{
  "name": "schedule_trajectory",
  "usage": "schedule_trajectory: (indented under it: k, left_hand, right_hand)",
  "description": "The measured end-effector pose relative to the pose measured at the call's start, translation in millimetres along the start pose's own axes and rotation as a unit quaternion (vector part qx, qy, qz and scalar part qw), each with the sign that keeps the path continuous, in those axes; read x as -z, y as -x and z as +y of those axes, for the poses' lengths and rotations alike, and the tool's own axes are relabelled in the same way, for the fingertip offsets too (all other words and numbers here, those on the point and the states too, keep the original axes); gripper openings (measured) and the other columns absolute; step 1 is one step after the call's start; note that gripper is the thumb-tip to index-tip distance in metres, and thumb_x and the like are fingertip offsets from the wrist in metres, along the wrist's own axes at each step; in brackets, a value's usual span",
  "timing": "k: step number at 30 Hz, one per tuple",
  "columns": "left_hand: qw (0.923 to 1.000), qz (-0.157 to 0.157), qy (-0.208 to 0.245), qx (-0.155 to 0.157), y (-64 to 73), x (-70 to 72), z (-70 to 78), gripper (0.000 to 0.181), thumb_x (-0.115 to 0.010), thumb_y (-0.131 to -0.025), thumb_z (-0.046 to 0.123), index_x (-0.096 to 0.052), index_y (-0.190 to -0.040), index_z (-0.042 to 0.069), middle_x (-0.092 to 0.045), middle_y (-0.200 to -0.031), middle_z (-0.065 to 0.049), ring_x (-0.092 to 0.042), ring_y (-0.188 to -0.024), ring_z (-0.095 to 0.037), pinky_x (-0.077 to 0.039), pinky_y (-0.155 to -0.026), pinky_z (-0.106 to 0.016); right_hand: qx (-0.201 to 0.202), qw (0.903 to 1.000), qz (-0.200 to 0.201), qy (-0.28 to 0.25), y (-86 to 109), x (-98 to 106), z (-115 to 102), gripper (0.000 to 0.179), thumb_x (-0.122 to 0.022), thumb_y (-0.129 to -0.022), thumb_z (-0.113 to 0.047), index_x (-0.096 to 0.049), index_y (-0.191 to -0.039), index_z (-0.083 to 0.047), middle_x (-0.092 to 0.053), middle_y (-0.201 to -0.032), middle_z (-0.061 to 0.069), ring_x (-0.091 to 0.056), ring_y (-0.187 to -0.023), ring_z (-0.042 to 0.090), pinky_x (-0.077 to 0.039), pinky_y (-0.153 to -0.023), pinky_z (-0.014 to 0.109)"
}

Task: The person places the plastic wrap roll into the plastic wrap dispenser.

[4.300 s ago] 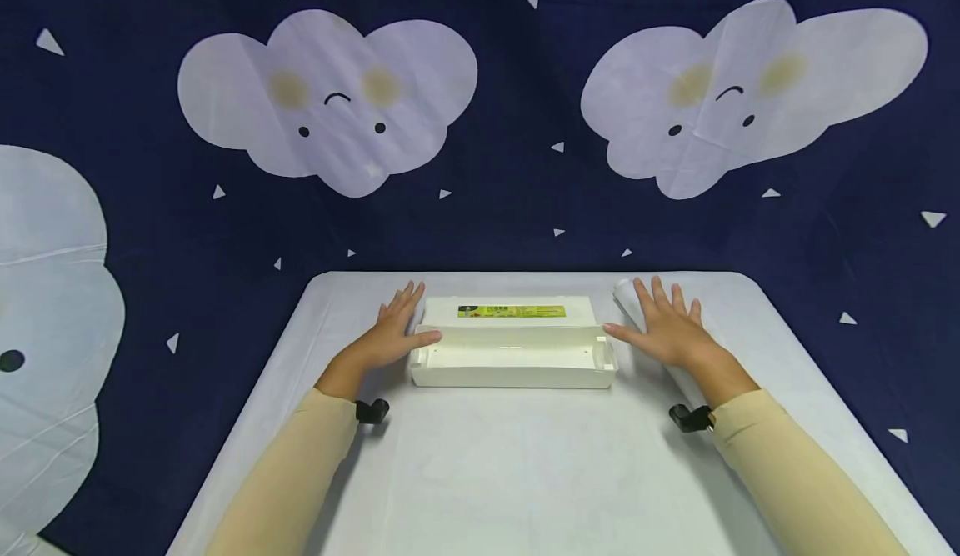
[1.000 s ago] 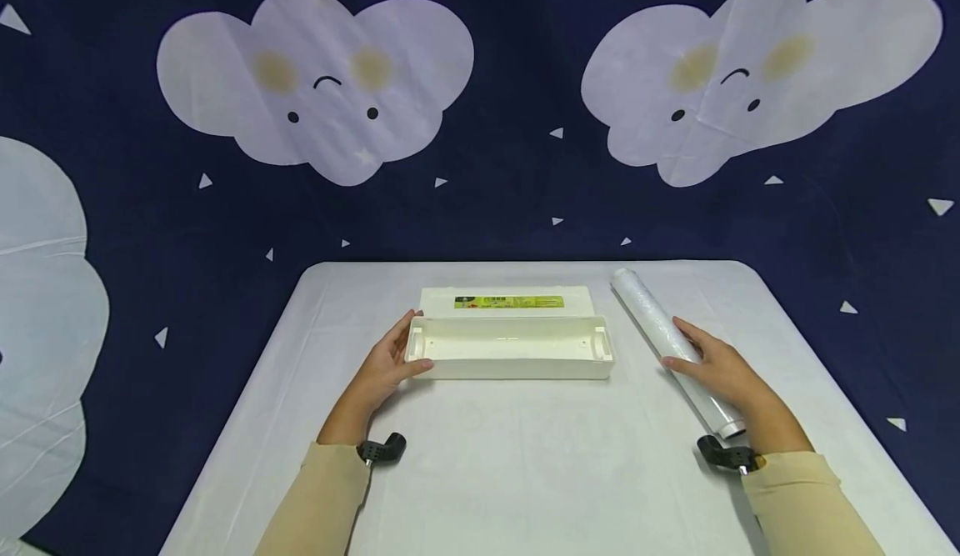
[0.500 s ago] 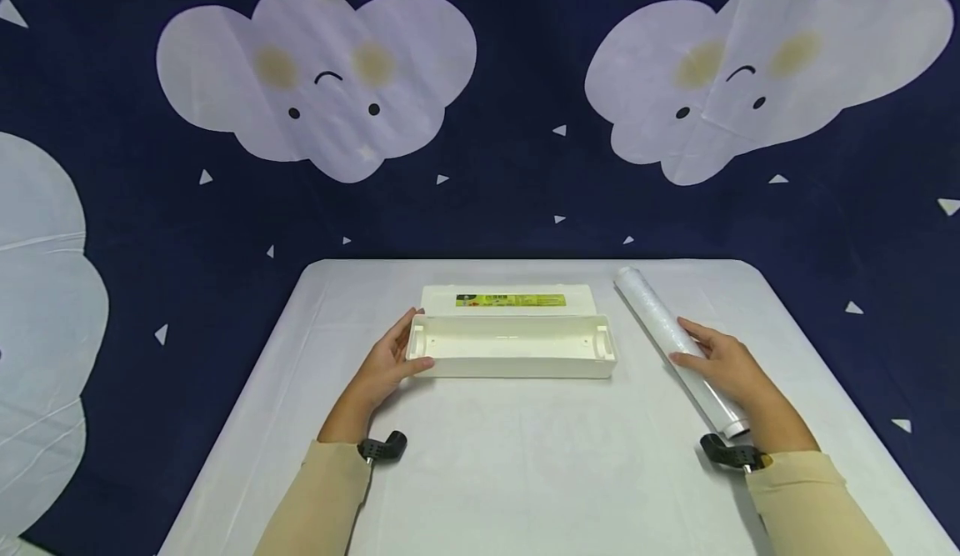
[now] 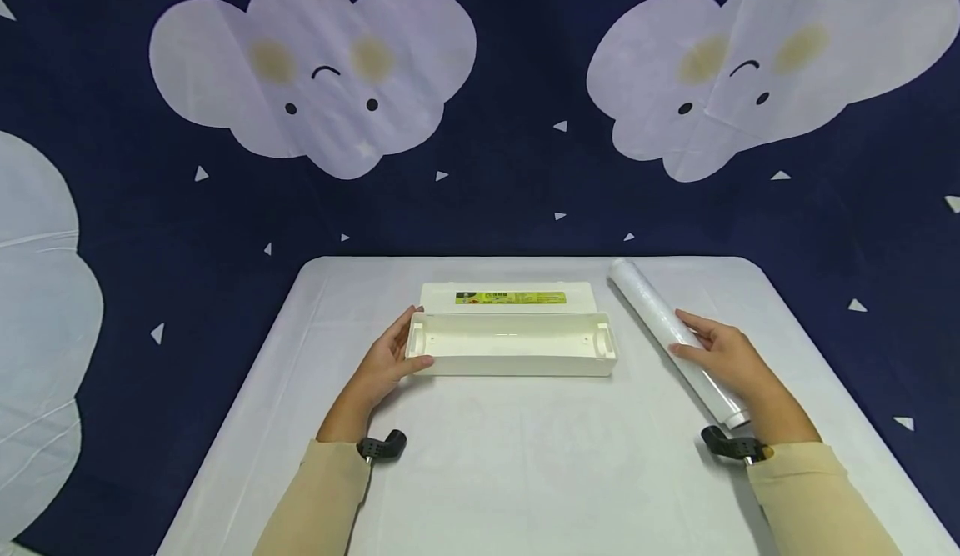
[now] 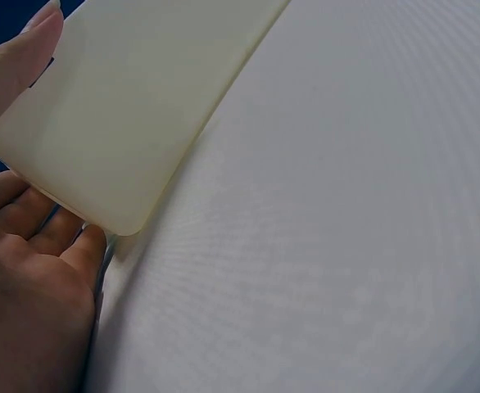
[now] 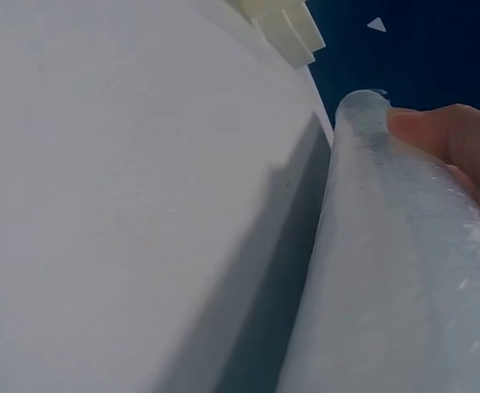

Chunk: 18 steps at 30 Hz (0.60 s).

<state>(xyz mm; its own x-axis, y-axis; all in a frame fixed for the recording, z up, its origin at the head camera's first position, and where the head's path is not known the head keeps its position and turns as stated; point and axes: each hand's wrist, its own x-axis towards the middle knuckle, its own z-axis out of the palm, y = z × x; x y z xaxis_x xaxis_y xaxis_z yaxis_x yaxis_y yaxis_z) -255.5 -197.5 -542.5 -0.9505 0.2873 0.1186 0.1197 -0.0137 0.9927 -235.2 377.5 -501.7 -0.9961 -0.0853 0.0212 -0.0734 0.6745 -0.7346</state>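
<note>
A: Where is the cream box (image 4: 510,366)?
B: Near the table's (image 4: 525,473) far edge, its left end grasped by the left hand (image 4: 381,371).
A: And the shiny roll (image 4: 651,310)?
B: Roughly parallel to the right edge, gripped by the right hand (image 4: 729,363).

Looks bright and evenly lit in the head view, with soft shadows beside the sleeves (image 4: 300,506) at 7 and 4 o'clock on the white surface (image 4: 540,473). Appears dimmer and greyer in both wrist views. Shows faint ripple banding toward 2 o'clock in the left; in the right, a dark shadow from 1 to 6 o'clock beside the shiny roll (image 6: 387,270), with small glints near 4.
</note>
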Motion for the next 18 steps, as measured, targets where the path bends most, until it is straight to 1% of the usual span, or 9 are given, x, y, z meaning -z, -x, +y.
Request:
schedule_trajectory:
  k: [3,6,9,11,15,18]
  left_hand:
    - [1.0000,0.000,0.000,-0.001,-0.2,-0.5,0.1,0.107,-0.084,-0.086,-0.007,-0.017,-0.168,0.003,-0.025,-0.171,-0.009,-0.023,-0.156,-0.025,-0.028,-0.121,-0.029]
    - [1.0000,0.001,0.001,0.000,0.4,-0.7,1.3,0.107,-0.085,-0.086,-0.006,-0.018,-0.168,0.003,-0.025,-0.171,-0.009,-0.022,-0.156,-0.026,-0.028,-0.121,-0.030]
    - [1.0000,0.003,-0.002,0.004,0.7,-1.0,1.7,0.107,-0.085,-0.085,-0.006,-0.018,-0.168,0.004,-0.025,-0.171,-0.008,-0.023,-0.156,-0.025,-0.029,-0.121,-0.029]
    - [0.9999,0.006,-0.008,0.006,1.0,-1.1,2.1,0.107,-0.086,-0.085,-0.005,-0.019,-0.168,0.004,-0.026,-0.171,-0.007,-0.023,-0.156,-0.024,-0.030,-0.120,-0.027]
    - [0.9998,0.009,-0.018,0.008,0.9,-1.3,2.3,0.106,-0.086,-0.085,-0.004,-0.020,-0.168,0.004,-0.027,-0.171,-0.006,-0.023,-0.156,-0.023,-0.030,-0.118,-0.024]
    - [0.9998,0.007,-0.016,0.008,1.0,-1.0,2.4,0.106,-0.086,-0.086,-0.004,-0.019,-0.168,0.004,-0.026,-0.171,-0.007,-0.022,-0.157,-0.024,-0.029,-0.119,-0.024]
  right_hand:
    - [0.002,0.9999,-0.002,-0.013,-2.2,3,-3,0.079,-0.082,-0.096,-0.031,-0.044,-0.158,0.001,-0.053,-0.143,0.034,-0.062,-0.116,0.036,-0.056,-0.073,0.017]
    - [0.010,0.9995,-0.003,-0.031,-5.4,4,-7,0.078,-0.082,-0.096,-0.027,-0.045,-0.158,0.001,-0.055,-0.140,0.034,-0.064,-0.115,0.028,-0.058,-0.074,0.018]
    - [0.014,0.9991,-0.005,-0.039,-8.4,5,-10,0.077,-0.083,-0.096,-0.026,-0.045,-0.158,0.001,-0.056,-0.140,0.033,-0.064,-0.112,0.020,-0.059,-0.075,0.019]
    - [0.016,0.9990,-0.009,-0.040,-10.3,5,-12,0.078,-0.083,-0.096,-0.027,-0.045,-0.158,0.000,-0.056,-0.140,0.033,-0.064,-0.111,0.016,-0.058,-0.075,0.019]
    - [0.024,0.9988,-0.011,-0.041,-13.9,5,-19,0.077,-0.083,-0.095,-0.028,-0.046,-0.158,-0.001,-0.057,-0.140,0.032,-0.063,-0.110,0.014,-0.058,-0.075,0.018]
    - [0.034,0.9981,-0.013,-0.049,-17.3,5,-25,0.076,-0.083,-0.095,-0.026,-0.047,-0.157,-0.001,-0.057,-0.140,0.031,-0.064,-0.111,0.015,-0.058,-0.076,0.018]
